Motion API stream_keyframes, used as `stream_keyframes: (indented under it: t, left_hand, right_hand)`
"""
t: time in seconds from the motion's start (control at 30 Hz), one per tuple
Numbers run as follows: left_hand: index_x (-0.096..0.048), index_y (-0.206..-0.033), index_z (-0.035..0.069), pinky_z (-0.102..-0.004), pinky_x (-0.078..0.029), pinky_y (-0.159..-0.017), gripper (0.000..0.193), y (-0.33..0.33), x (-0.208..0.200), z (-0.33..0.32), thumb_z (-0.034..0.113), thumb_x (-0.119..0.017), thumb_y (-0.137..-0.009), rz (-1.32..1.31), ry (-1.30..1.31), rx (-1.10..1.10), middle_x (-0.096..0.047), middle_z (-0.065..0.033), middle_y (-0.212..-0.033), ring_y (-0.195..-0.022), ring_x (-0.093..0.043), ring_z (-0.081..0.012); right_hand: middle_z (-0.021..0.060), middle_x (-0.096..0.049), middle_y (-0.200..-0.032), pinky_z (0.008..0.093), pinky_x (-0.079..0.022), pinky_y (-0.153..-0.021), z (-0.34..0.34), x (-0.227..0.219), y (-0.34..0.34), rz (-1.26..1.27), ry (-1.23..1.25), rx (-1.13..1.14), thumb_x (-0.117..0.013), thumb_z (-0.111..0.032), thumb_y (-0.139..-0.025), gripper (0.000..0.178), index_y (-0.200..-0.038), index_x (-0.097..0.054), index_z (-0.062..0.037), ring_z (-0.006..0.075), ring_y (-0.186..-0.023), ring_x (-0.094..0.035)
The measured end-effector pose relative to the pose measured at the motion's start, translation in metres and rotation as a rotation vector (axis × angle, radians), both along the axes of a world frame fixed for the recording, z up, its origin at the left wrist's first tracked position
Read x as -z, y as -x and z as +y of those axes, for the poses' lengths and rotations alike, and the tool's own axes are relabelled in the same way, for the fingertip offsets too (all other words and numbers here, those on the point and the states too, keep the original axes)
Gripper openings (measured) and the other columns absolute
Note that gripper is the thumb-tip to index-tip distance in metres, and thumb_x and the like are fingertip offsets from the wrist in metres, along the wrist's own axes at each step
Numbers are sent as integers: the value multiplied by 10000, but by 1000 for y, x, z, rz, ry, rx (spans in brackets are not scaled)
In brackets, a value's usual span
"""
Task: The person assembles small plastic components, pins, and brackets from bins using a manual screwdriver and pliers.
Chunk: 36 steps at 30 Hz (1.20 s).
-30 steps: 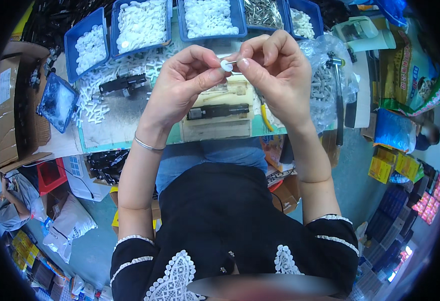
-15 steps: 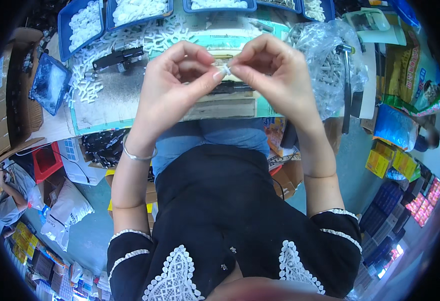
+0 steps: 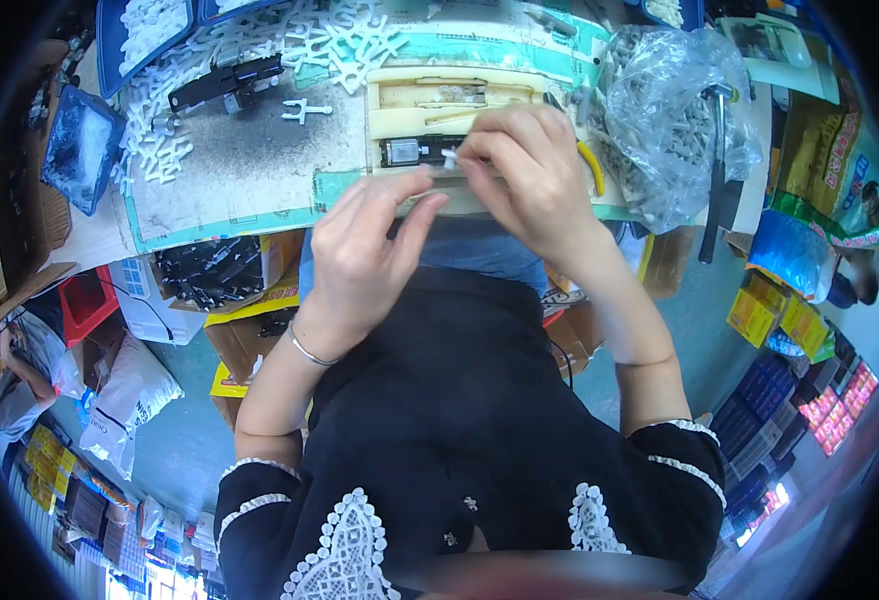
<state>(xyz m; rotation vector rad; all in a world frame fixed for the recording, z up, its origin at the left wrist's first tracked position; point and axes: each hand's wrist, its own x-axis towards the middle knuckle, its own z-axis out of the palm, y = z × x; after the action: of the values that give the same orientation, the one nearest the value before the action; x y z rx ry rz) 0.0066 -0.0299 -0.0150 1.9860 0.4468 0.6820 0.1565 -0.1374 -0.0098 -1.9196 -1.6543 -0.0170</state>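
Observation:
My right hand (image 3: 531, 172) is closed, its thumb and fingertips pinching a small white plastic piece (image 3: 449, 158). That piece is over a black elongated housing (image 3: 414, 151) lying in the lower slot of a cream-coloured fixture block (image 3: 391, 122). Whether piece and housing touch, I cannot tell. My left hand (image 3: 361, 250) is just left of and nearer than the right, thumb and fingers apart, with nothing between them. Left of the block lies a single white branched plastic part (image 3: 306, 111). Pliers with a yellow handle (image 3: 591, 166) lie beside my right hand, partly hidden by it.
Many white branched parts (image 3: 344, 45) cover the back left, with a black assembly (image 3: 227, 84) among them. Blue trays (image 3: 109, 75) line the far edge, and another blue tray (image 3: 81, 150) stands far left. Rightward are a clear bag of parts (image 3: 649, 120) and a hammer (image 3: 716, 170).
Both hands were pinching the small white piece together above the fixture. My left hand has let go and drawn back nearer me; the right has lowered the piece toward the black housing.

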Motion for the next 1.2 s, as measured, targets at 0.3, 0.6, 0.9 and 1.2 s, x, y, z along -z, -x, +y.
stream_keyframes:
  t: [0.3,0.6,0.9,1.2]
  left_hand:
    - [-650,-959,72,-361,-413,-815,263,0,22,26,133,-698,-708,109,-614,179,-605,-49,-994,-896,-572,-210]
    - [-565,-707,117,-327,-360,-678,168,-20,21,26,225,-692,-695,44,-743,148,-499,-10,-791,-769,-516,-167]
    - [-638,-820,90,-332,-365,-625,137,-36,-19,79,174,-694,-727,20,-654,-44,-526,-47,-723,-673,-526,-211]
    - [-692,-805,34,-382,-473,-730,165,-93,-11,177,196,-673,-776,363,-815,-40,-607,-125,-821,-800,-601,-302]
  right_hand:
    - [13,-569,-908,379,-345,-915,17,6,-4,-128,90,-50,-687,-92,-685,175,-819,-577,-112,210,-948,-519]
    - [87,-617,-763,420,-408,-730,33,-36,-54,192,-23,145,-706,-147,-711,142,-747,-607,-51,279,-773,-578]
    - [201,-633,-748,449,-420,-747,84,-6,-194,-586,436,449,-658,-221,-726,180,-726,-688,-44,351,-790,-591]
    - [131,-654,-756,411,-493,-733,83,-13,-185,-354,151,371,-609,-127,-755,133,-832,-694,-59,327,-808,-627]
